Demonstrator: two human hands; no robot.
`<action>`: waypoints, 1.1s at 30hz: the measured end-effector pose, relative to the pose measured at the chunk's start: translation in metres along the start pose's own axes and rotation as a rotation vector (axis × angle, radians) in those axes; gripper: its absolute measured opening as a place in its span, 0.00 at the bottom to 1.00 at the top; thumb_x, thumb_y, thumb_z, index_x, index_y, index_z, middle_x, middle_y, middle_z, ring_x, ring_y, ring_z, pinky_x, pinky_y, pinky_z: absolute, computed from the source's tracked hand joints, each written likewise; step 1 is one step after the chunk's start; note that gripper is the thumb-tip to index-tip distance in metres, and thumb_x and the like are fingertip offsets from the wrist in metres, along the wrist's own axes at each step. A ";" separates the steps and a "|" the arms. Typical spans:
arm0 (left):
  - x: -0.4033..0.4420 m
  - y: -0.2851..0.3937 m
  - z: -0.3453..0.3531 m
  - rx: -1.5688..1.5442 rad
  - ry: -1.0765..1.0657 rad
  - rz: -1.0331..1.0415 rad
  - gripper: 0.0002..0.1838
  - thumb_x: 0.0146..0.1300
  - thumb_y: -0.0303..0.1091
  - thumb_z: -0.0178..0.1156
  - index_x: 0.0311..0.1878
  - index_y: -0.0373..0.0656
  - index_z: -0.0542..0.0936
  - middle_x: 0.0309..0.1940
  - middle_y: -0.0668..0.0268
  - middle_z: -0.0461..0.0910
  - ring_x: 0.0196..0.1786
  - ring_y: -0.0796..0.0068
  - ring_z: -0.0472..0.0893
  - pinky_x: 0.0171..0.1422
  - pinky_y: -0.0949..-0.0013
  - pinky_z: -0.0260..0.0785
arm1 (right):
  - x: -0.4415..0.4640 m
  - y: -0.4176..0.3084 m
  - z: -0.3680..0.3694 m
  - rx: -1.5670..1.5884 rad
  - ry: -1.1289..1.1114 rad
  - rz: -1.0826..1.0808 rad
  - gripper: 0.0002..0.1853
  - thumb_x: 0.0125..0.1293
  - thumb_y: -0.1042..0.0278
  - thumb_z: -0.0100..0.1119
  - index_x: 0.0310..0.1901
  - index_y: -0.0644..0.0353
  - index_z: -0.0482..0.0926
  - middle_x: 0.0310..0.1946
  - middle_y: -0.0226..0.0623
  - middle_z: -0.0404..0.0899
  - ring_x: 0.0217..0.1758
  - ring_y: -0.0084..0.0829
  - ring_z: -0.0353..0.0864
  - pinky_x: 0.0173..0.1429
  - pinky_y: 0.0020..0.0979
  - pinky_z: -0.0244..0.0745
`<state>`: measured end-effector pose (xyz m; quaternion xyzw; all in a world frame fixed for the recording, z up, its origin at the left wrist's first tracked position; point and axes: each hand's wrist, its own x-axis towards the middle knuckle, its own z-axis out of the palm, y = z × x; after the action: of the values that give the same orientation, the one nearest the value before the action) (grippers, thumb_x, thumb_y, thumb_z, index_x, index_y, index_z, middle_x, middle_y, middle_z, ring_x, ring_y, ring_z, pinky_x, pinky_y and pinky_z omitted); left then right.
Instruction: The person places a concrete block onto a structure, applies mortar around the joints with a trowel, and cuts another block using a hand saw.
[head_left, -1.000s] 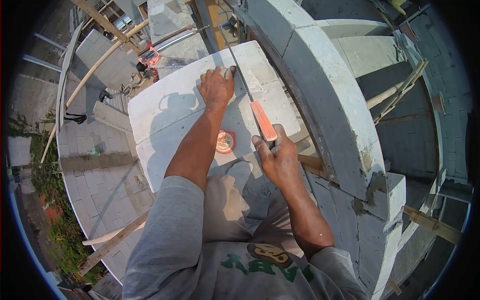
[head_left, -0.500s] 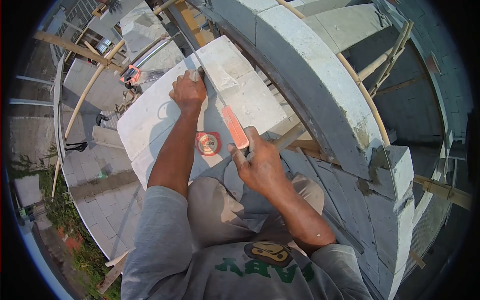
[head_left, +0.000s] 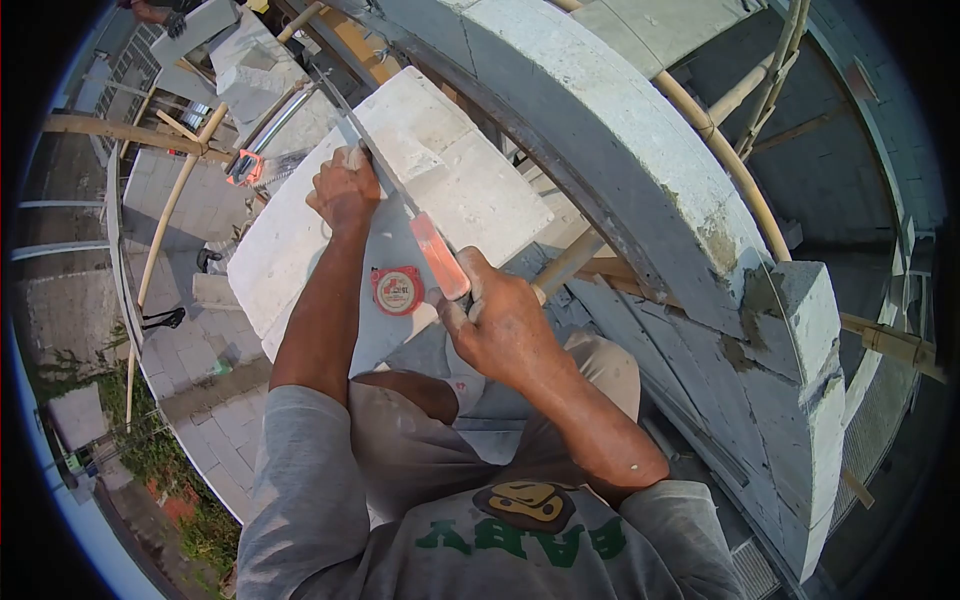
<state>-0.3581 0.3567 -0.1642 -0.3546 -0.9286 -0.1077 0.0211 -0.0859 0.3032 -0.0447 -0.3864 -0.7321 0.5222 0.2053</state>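
Observation:
My right hand (head_left: 505, 315) is wrapped round the orange handle of a hand saw (head_left: 432, 250). Its long, thin blade points away from me across a pale, light concrete block (head_left: 440, 130). My left hand (head_left: 345, 188) rests on the block just left of the blade, fingers curled and thumb side close to the metal. Whether those fingers hold anything small is hidden. On the block's shaded near part lies a red tape measure (head_left: 398, 291), between my left forearm and the saw handle.
A curved block wall (head_left: 640, 140) runs along the right. Beyond my block, a second saw with an orange-and-black handle (head_left: 245, 170) lies by a metal bar. Bamboo poles (head_left: 180, 200) stand at left. At top left, another person's gloved hand (head_left: 175, 24) touches a grey block.
My view has shifted, with the block and both hands now slightly further left in it. The grip on the saw is the same. More of the other person's arm shows at top left.

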 end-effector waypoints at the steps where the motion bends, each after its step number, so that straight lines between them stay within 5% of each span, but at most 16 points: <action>1: 0.002 -0.002 0.004 0.020 0.009 -0.001 0.23 0.68 0.53 0.50 0.56 0.52 0.80 0.48 0.57 0.80 0.57 0.55 0.76 0.60 0.49 0.59 | 0.002 0.000 -0.001 -0.007 -0.010 -0.003 0.21 0.54 0.74 0.61 0.49 0.71 0.70 0.33 0.62 0.80 0.39 0.61 0.81 0.45 0.51 0.75; 5: -0.002 0.003 -0.006 -0.042 -0.010 0.019 0.23 0.68 0.54 0.49 0.56 0.51 0.80 0.47 0.56 0.81 0.57 0.54 0.76 0.60 0.48 0.59 | 0.009 0.003 0.003 0.012 0.043 -0.033 0.16 0.57 0.73 0.63 0.46 0.64 0.71 0.27 0.59 0.79 0.35 0.61 0.81 0.39 0.49 0.74; 33: -0.001 -0.004 0.003 -0.060 0.011 0.074 0.20 0.67 0.52 0.50 0.53 0.53 0.82 0.44 0.55 0.82 0.54 0.52 0.77 0.58 0.46 0.60 | 0.002 0.011 0.007 -0.057 0.042 -0.090 0.22 0.52 0.74 0.65 0.49 0.67 0.71 0.32 0.58 0.80 0.38 0.58 0.82 0.41 0.49 0.76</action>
<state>-0.3597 0.3536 -0.1684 -0.3887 -0.9110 -0.1366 0.0194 -0.0882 0.3026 -0.0577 -0.3697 -0.7587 0.4832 0.2329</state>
